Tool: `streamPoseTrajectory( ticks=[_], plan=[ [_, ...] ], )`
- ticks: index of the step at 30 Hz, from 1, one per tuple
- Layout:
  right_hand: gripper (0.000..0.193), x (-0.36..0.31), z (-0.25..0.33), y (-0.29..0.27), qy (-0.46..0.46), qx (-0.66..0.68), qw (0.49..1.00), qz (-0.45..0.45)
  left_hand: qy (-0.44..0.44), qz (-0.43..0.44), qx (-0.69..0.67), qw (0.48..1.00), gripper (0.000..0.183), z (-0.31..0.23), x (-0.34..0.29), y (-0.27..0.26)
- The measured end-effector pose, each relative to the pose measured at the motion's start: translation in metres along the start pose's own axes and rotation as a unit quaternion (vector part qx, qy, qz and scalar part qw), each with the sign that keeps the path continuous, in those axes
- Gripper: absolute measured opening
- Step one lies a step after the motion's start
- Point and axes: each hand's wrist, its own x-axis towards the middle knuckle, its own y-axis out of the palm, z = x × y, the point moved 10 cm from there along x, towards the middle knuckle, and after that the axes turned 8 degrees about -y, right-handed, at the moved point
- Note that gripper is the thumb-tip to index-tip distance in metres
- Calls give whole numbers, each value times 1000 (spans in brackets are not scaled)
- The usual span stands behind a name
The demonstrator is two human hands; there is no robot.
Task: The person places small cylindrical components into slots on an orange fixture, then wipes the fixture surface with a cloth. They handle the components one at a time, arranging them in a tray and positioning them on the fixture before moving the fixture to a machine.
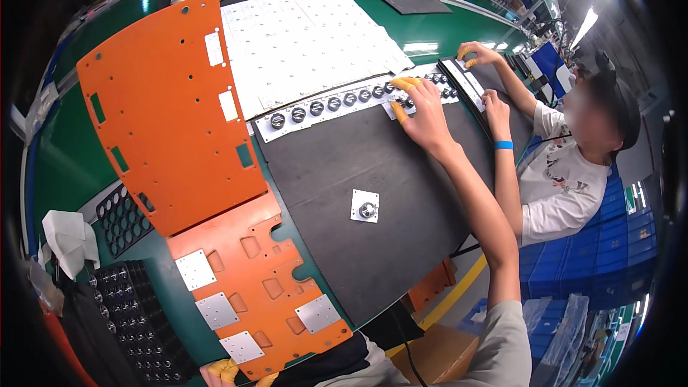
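My right hand [424, 116], with orange finger covers, reaches far across the black mat [337, 172]. Its fingertips rest on the right end of a long white strip [322, 107] that carries a row of round black and silver parts. Whether the fingers pinch one of those parts is hidden. A small white square plate with one round part [365, 206] lies alone on the mat. Only the covered fingertips of my left hand [223, 373] show at the bottom edge, beside an orange jig [261, 272] holding several square metal plates.
A large orange board [172, 107] leans over the left of the bench, with a white panel sheet [308, 36] behind the strip. Black trays of round parts [129, 322] stand at the lower left. A co-worker [573, 165] sits on the right, both hands on a black frame [466, 82].
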Motion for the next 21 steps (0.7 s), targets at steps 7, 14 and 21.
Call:
streamPoseTrajectory(
  ticks=[7, 14, 21],
  plan=[
    [44, 25, -13, 34, 18, 98, 983, 153, 2, -6, -3, 1000, 54, -1, 0, 0],
    [43, 39, -14, 50, 37, 95, 970, 219, 11, -16, -7, 1000, 55, 1, -2, 0],
    [40, 42, -9, 54, 34, 86, 970, 226, 16, -22, -5, 1000, 55, 1, -3, -1]
  ],
)
